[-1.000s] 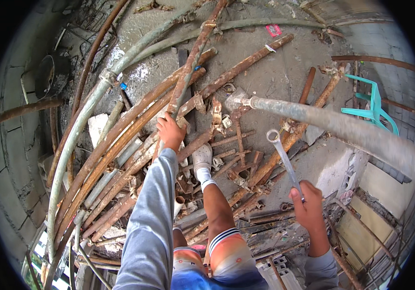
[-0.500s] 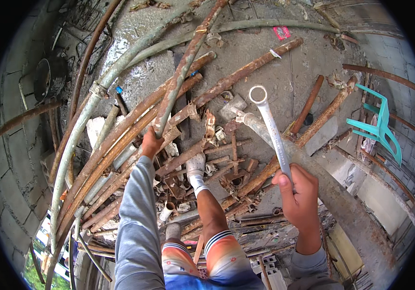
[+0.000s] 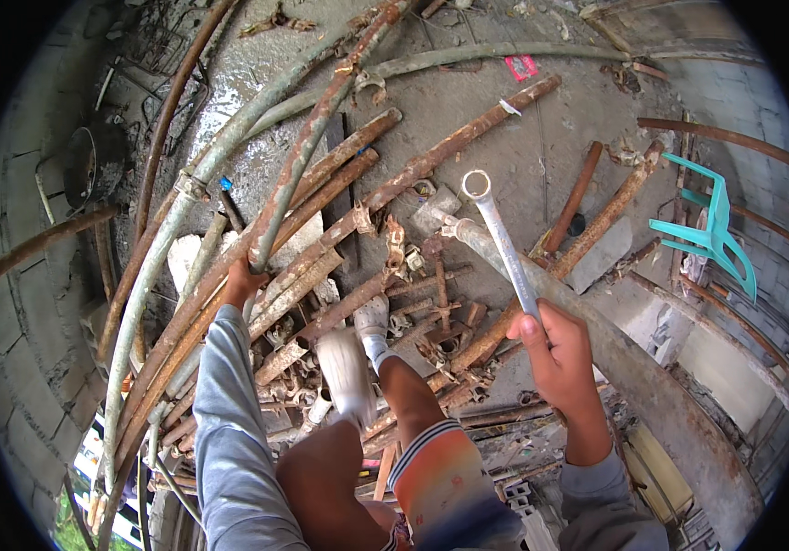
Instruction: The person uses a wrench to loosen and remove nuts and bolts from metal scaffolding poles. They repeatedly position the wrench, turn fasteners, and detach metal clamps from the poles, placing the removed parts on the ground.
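My left hand is closed round the lower end of a long rusty pipe, which slants up and away to the right. Other rusty pipes lie beneath and beside that hand. On the right, my right hand grips the shaft of a large grey wrench. The wrench points up and a little left, its ring end uppermost, held above the floor and touching nothing else that I can see.
Loose clamps and couplings lie among the pipes round my feet. A long greenish pipe curves across the left and back. A turquoise plastic chair lies tipped at the right, near block walls. One raised foot is blurred.
My left hand has moved left with the rusty pipe's lower end. My left leg has lifted and stepped forward. The wrench stays in my right hand, slightly lower and left in view.
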`<act>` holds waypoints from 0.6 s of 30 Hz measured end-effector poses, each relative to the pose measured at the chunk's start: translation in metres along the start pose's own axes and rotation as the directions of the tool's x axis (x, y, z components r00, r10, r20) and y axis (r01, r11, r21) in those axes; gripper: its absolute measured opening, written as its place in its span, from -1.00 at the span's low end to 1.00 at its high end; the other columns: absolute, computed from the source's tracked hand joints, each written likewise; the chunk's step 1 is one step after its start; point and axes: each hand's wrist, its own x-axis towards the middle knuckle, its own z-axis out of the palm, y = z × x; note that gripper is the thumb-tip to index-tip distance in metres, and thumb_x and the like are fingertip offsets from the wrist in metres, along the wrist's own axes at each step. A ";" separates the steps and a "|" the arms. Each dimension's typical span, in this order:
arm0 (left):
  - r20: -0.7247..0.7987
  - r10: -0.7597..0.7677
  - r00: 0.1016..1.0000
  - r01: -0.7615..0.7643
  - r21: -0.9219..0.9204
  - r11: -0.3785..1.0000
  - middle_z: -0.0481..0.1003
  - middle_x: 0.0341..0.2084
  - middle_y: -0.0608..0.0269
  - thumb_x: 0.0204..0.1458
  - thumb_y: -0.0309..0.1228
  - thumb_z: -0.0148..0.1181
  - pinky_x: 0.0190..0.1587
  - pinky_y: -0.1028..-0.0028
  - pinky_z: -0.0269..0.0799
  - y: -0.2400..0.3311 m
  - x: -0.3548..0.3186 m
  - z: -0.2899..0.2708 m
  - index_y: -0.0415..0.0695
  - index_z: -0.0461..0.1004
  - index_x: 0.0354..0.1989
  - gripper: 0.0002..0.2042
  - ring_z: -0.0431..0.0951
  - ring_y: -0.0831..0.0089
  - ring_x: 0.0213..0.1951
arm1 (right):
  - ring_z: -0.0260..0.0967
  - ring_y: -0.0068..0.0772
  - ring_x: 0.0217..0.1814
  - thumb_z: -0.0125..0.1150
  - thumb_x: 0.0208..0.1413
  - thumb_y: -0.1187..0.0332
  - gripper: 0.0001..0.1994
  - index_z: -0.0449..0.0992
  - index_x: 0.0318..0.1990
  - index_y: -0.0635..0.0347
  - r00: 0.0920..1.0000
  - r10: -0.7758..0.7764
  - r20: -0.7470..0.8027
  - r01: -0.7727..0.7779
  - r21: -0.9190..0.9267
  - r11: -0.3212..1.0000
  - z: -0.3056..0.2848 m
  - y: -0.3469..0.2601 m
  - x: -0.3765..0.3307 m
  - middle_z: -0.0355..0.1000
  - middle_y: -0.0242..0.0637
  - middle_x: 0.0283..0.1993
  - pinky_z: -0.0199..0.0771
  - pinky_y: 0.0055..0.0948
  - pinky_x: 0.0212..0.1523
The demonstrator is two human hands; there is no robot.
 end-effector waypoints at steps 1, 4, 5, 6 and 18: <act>0.002 0.015 1.000 -0.015 0.012 1.000 0.64 -0.23 -0.14 -0.29 -0.29 0.57 -0.11 0.20 0.58 -0.004 0.003 -0.002 -0.25 0.46 0.07 -0.32 0.70 0.07 -0.17 | 0.32 -0.38 -0.52 0.08 0.40 0.27 -0.68 0.52 -0.35 0.33 1.000 0.022 0.003 -0.022 -0.002 1.000 0.000 -0.001 0.001 0.41 -0.20 -0.49 0.27 -0.36 -0.47; -0.124 -0.029 0.992 0.052 0.190 0.980 0.63 -0.19 -0.15 -0.27 -0.28 0.57 -0.08 0.14 0.56 0.012 0.000 -0.008 -0.20 0.45 0.08 -0.33 0.67 -0.01 -0.11 | 0.36 -0.41 -0.49 0.08 0.41 0.27 -0.68 0.52 -0.35 0.33 0.995 0.096 -0.016 -0.095 0.025 0.995 0.003 -0.003 0.007 0.43 -0.22 -0.49 0.31 -0.37 -0.45; -0.128 -0.044 0.991 0.066 0.166 0.984 0.62 -0.14 -0.15 -0.25 -0.26 0.56 -0.04 0.09 0.55 0.002 -0.001 -0.014 -0.15 0.44 0.09 -0.34 0.64 -0.08 -0.06 | 0.37 -0.43 -0.47 0.08 0.41 0.27 -0.68 0.51 -0.35 0.33 0.993 0.113 -0.025 -0.112 0.047 0.993 0.005 -0.004 0.007 0.44 -0.23 -0.49 0.32 -0.38 -0.44; -0.125 -0.066 0.990 0.091 0.205 0.974 0.63 -0.15 -0.12 -0.25 -0.27 0.56 -0.03 0.08 0.54 0.006 -0.001 -0.018 -0.17 0.44 0.06 -0.36 0.64 -0.07 -0.06 | 0.39 -0.45 -0.46 0.07 0.41 0.27 -0.68 0.51 -0.35 0.33 0.989 0.142 -0.034 -0.140 0.061 0.988 0.005 -0.002 0.005 0.45 -0.25 -0.49 0.33 -0.39 -0.42; -0.184 -0.289 0.939 0.325 0.213 0.921 0.34 0.15 -0.05 -0.02 -0.22 0.43 0.05 0.00 0.54 0.053 0.004 -0.017 0.01 0.33 0.12 -0.45 0.51 -0.12 0.09 | 0.45 -0.32 -0.50 0.10 0.37 0.33 -0.72 0.49 -0.37 0.34 0.955 0.235 -0.182 -0.238 0.008 0.971 0.019 -0.012 0.070 0.47 -0.19 -0.51 0.37 -0.34 -0.45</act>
